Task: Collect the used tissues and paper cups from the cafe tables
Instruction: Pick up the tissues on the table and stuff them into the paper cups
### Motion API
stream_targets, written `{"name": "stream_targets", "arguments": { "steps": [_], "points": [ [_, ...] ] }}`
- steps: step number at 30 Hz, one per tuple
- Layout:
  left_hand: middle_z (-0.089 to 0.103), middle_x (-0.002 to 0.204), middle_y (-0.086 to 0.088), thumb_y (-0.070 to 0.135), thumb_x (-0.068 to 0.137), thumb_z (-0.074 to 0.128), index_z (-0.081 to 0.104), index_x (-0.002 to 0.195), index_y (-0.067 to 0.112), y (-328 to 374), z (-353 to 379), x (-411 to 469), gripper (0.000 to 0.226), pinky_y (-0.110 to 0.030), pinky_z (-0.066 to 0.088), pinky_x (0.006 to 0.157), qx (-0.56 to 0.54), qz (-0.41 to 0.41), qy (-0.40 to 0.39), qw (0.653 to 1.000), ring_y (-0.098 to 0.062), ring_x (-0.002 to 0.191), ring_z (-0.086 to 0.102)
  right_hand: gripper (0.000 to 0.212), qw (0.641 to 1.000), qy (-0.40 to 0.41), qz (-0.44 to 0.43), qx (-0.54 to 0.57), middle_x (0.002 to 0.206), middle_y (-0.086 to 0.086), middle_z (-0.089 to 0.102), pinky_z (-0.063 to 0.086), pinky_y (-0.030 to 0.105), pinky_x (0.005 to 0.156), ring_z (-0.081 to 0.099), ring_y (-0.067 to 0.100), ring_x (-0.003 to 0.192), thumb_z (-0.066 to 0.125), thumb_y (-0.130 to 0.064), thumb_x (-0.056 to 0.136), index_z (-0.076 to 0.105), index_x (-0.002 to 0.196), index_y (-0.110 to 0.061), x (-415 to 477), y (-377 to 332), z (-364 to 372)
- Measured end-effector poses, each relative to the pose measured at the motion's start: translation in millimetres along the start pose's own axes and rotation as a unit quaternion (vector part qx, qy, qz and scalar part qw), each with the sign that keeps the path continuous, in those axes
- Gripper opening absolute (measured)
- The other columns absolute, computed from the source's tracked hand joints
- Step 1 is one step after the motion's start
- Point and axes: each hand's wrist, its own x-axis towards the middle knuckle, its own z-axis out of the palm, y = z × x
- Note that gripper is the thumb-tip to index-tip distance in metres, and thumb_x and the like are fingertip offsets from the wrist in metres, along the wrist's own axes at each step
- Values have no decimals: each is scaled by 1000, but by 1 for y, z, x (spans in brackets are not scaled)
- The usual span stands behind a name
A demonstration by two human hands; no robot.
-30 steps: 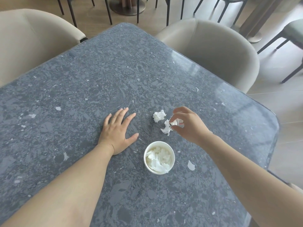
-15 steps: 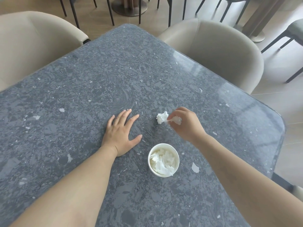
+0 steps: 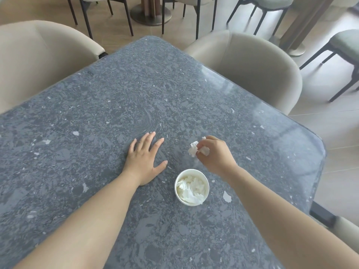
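I looked down at a dark gray speckled tabletop [image 3: 120,105]. My left hand [image 3: 144,162] lay flat on it, palm down, with the fingers spread wide and nothing under them that I could see. That grip held nothing.

My right hand [image 3: 215,155] was at about 3 o'clock from the left one, a little apart from it. Its fingers were curled in and pinching white crumpled tissue [image 3: 194,149] (I could not tell if it was one wad or two). Some of the tissue stuck out past the fingertips toward 9 o'clock, and a bit more showed under the thumb. I could not tell if the tissue was touching the tabletop or was just above it.

A white paper cup [image 3: 192,187] stood upright on the tabletop, at about 6 o'clock from the right hand and near the wrist. It was at about 4 o'clock from the left hand. More used tissues [image 3: 191,189] were stuffed inside it, and one piece hung a little over the rim on the near side.

Both of my bare forearms came in from the bottom of the view.

A beige armchair [image 3: 38,61] sat at the tabletop's edge at 10 o'clock, and a second beige armchair [image 3: 250,68] sat at 2 o'clock. Beyond them, at 12 o'clock, I saw a round table base [image 3: 150,13] on the wooden floor [image 3: 116,39] with thin dark chair legs around it. A green stool [image 3: 345,45] stood far off at 2 o'clock.
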Motion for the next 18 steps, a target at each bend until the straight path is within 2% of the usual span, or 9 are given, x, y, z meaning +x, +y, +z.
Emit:
{"name": "stream_targets", "arguments": {
  "steps": [2, 4, 5, 7, 9, 11, 13, 15, 18],
  "points": [
    [-15, 157, -6, 64, 88, 13, -11, 147, 25, 5, -10, -1, 74, -49, 2, 116, 47, -4, -65, 997, -22, 144, -12, 9, 1000, 6, -11, 3, 82, -5, 55, 28, 16, 53, 50, 15, 69, 67, -7, 76, 68, 84, -11, -15, -9, -19],
    [-12, 157, -9, 58, 92, 22, -6, 148, 20, 16, -27, -4, 73, -49, 13, 115, 38, -17, -121, 992, -25, 145, -6, 10, 1000, 2, -27, 11, 81, -7, 55, 33, 7, 54, 48, 8, 64, 68, -7, 76, 69, 82, -14, -31, -21, -36],
    [-2, 158, -8, 54, 93, 30, 5, 148, 19, 21, -36, -8, 70, -47, 20, 112, -4, -28, -132, 991, -26, 144, 4, 10, 999, 0, -34, 17, 81, -7, 55, 33, 5, 54, 46, 3, 61, 68, -7, 76, 69, 81, -15, -39, -28, -42],
    [25, 152, -1, 42, 94, 40, 32, 140, 21, 31, -54, -22, 51, -39, 34, 103, -164, -58, -112, 978, -21, 133, 33, 10, 998, 3, -47, 38, 79, -7, 55, 33, 6, 54, 44, -4, 57, 69, -7, 75, 69, 80, -16, -55, -42, -49],
    [39, 141, 5, 30, 93, 44, 44, 129, 26, 41, -68, -40, 36, -29, 38, 91, -311, -68, -65, 946, -15, 118, 47, 11, 997, 1, -61, 53, 82, -5, 57, 32, 11, 55, 46, -1, 60, 70, -9, 74, 68, 82, -16, -68, -57, -49],
    [43, 134, 10, 22, 91, 47, 47, 125, 30, 49, -82, -57, 35, -28, 38, 85, -350, -47, -42, 935, -10, 114, 47, 12, 996, -28, -75, 45, 88, -1, 59, 36, 20, 60, 53, 12, 70, 71, -12, 75, 68, 86, -16, -80, -67, -44],
    [43, 134, 12, 16, 88, 49, 45, 127, 31, 54, -91, -72, 42, -28, 38, 89, -352, -4, -49, 935, -7, 118, 44, 16, 994, -81, -79, -7, 102, 0, 60, 42, 26, 74, 57, 19, 89, 69, -16, 78, 68, 94, -19, -90, -71, -39],
    [38, 140, 11, 10, 85, 49, 40, 132, 30, 58, -99, -83, 51, -27, 36, 98, -344, 35, -64, 936, -8, 124, 41, 22, 991, -110, -72, -36, 116, -2, 58, 42, 26, 86, 55, 17, 103, 68, -16, 79, 67, 100, -23, -100, -70, -37],
    [30, 146, 10, 10, 83, 50, 31, 139, 30, 61, -107, -94, 62, -30, 34, 104, -303, 78, -61, 948, -12, 130, 36, 29, 995, -83, -54, 2, 124, -4, 56, 42, 23, 89, 55, 15, 105, 68, -12, 78, 67, 102, -27, -110, -67, -42]
  ]
}}
